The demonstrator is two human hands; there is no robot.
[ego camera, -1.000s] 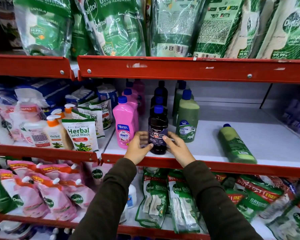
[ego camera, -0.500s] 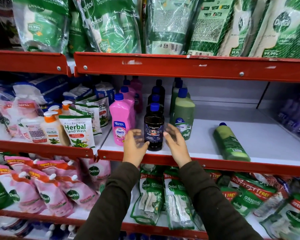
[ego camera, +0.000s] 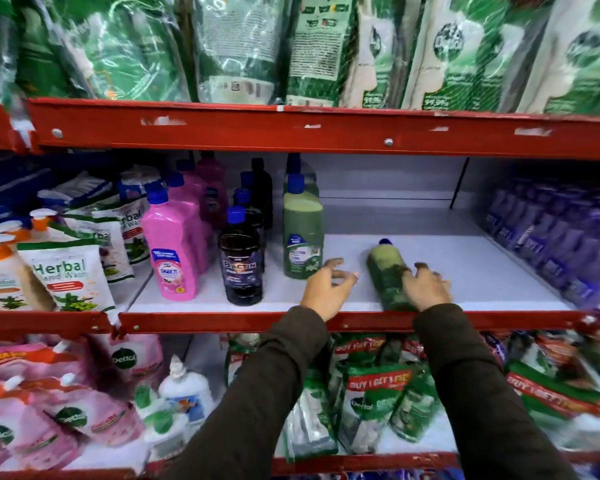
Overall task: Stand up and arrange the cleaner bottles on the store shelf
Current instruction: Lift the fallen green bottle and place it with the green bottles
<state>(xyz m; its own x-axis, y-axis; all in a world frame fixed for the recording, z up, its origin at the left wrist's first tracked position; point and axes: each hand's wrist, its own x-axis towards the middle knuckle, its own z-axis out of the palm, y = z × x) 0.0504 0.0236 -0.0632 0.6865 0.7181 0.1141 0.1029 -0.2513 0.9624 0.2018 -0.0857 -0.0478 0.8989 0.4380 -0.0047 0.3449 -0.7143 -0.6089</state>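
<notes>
White shelf [ego camera: 465, 265] boards edged in red carry upright pink, dark and green bottles toward the left, while one green cleaner bottle [ego camera: 387, 271] lies on its side near the front edge. Right hand [ego camera: 426, 289] rests on its lower half, fingers curled over it; whether they grip is unclear. Left hand [ego camera: 328, 289] hovers just beside it, fingers spread, holding nothing.

Showing red on the shelf edge [ego camera: 222, 320], pink on one bottle [ego camera: 174, 251], near-black on another bottle [ego camera: 243, 268], green on the lying bottle [ego camera: 385, 268], all blue-capped
</notes>
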